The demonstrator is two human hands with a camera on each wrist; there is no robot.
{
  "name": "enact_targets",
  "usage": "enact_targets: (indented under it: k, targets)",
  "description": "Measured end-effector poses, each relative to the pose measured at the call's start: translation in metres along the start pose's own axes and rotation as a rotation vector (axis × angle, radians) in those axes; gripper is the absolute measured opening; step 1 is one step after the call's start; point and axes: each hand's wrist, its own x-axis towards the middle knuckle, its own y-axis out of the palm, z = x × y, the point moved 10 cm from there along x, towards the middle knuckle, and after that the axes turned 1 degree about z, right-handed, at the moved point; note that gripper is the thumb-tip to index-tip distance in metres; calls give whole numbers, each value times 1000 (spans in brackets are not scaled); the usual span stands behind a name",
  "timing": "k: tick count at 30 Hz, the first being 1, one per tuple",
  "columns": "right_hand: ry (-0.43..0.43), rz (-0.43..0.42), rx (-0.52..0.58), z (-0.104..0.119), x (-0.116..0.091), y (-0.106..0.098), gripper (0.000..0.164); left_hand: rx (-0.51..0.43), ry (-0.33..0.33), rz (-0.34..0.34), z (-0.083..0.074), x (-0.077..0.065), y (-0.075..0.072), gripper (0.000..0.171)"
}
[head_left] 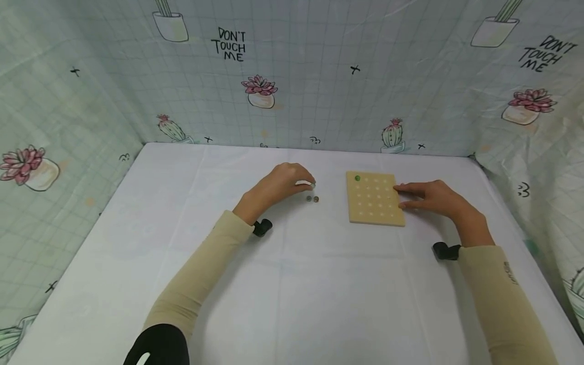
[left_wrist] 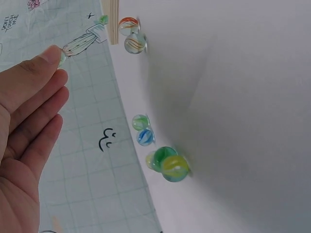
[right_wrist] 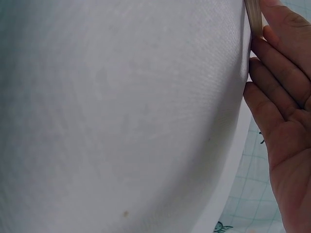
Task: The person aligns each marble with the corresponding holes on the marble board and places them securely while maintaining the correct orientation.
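Observation:
My left hand [head_left: 285, 181] is over the table, left of a square wooden board [head_left: 371, 215] with rows of small dimples. In the left wrist view its thumb and index finger pinch a greenish glass marble [left_wrist: 62, 58], mostly covered by the thumb. Two marbles [head_left: 316, 199] lie on the cloth just below these fingers. One green marble [head_left: 358, 178] sits in the board's upper left dimple. My right hand [head_left: 435, 200] touches the board's right edge with thumb and fingertips, its fingers fairly straight.
More marbles lie on the white cloth in the left wrist view: an orange-streaked pair [left_wrist: 129, 25], a blue one [left_wrist: 145, 137] beside a green one, and a larger yellow-green one [left_wrist: 175, 168] in a cluster. A patterned curtain [head_left: 301, 91] stands behind the white table [head_left: 319, 304].

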Motion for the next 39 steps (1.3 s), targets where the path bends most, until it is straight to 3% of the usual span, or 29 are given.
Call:
enact_targets:
  k: [8,14,21,28,34,39]
  targets:
    - [-2,-7,1,2,0,-1,72,-5,33,-21,-11,9,-3,18]
    - [-16,-13,2,4,1,-1,70,-35,19,-36,-12,17,0,19]
    - [-1,-1,1,3,0,-1,71,-57,-74,-27,-11,36,18,21]
    - [9,7,5,0,0,1,72,-74,-165,-28,-20,61,38,24]
    - [-2,-8,3,2,1,1,69,-111,-192,2,-26,76,59,25]
    - [0,-24,5,3,0,-1,68,-144,-194,-15,-28,81,66,24]
